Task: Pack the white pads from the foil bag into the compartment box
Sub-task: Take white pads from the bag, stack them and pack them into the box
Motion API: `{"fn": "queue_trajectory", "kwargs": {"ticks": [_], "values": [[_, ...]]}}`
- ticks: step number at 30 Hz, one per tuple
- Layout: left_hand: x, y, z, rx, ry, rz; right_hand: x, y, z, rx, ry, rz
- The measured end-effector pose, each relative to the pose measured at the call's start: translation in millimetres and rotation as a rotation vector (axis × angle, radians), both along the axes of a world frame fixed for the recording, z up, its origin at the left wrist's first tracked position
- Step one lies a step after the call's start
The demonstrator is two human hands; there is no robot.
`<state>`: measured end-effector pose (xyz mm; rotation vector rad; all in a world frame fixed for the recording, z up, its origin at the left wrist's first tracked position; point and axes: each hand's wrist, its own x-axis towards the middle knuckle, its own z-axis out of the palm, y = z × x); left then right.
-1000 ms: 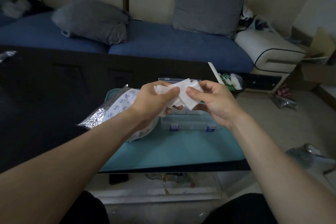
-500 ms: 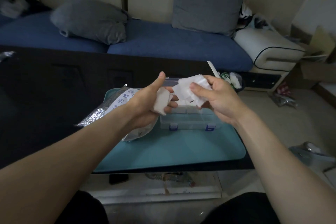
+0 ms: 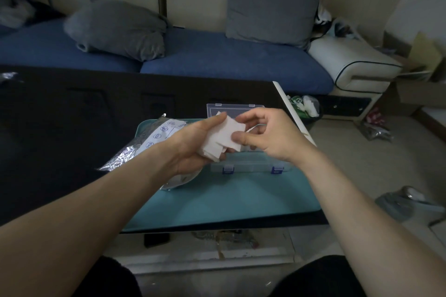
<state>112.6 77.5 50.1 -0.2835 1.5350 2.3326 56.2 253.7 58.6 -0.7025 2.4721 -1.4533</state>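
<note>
Both hands meet above the clear compartment box (image 3: pixel 251 167), which stands open on a teal mat (image 3: pixel 229 200) with its lid (image 3: pixel 231 109) raised behind. My left hand (image 3: pixel 190 149) holds a small stack of white pads (image 3: pixel 224 137) in its palm and fingers. My right hand (image 3: pixel 268 135) pinches the right edge of the top pad with its thumb and forefinger. The foil bag (image 3: pixel 144 144), silver with blue printed icons, lies on the mat's left part, partly under my left forearm. The hands hide the inside of the box.
The mat lies on a dark table (image 3: pixel 72 128) whose near edge runs just below it. A blue sofa (image 3: pixel 217 62) with grey cushions stands behind. A white stool (image 3: pixel 352 67), a small bin (image 3: pixel 306 106) and floor clutter are at the right.
The hands were apart half a second ago, each with pads. Now they have come together: the stack rests in my left hand and my right hand pinches its top pad.
</note>
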Motion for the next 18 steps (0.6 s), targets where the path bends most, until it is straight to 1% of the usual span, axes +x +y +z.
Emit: {"fn": "queue_trajectory", "kwargs": {"ticks": [3,4,5,7,8,9,11,14,18], "values": [[1.0,0.7,3.0,0.062,0.000,-0.002,-0.6,0.0,0.9,-0.103,-0.019,-0.064],[1.4,1.6,3.8,0.067,0.009,0.003,-0.7,0.5,2.3,-0.165,-0.057,-0.093],[1.5,2.3,4.2,0.058,0.017,0.021,-1.3,2.1,4.9,-0.249,-0.133,-0.123],[1.2,2.7,5.1,0.022,0.027,0.076,-3.2,7.6,11.0,-0.443,-0.346,-0.167],[1.3,3.0,5.3,0.011,0.031,0.099,-4.5,11.4,12.8,-0.506,-0.431,-0.169],[1.4,3.3,5.3,0.008,0.033,0.116,-5.7,14.8,13.4,-0.526,-0.488,-0.159],[2.3,4.8,5.4,0.012,0.036,0.127,-4.0,14.9,11.7,-0.459,-0.516,-0.130],[4.0,10.7,7.2,0.057,0.012,0.125,4.2,0.6,6.2,-0.326,-0.475,-0.106],[3.2,13.2,8.2,0.111,-0.011,0.103,10.3,-17.1,4.0,-0.327,-0.410,-0.123]]}}
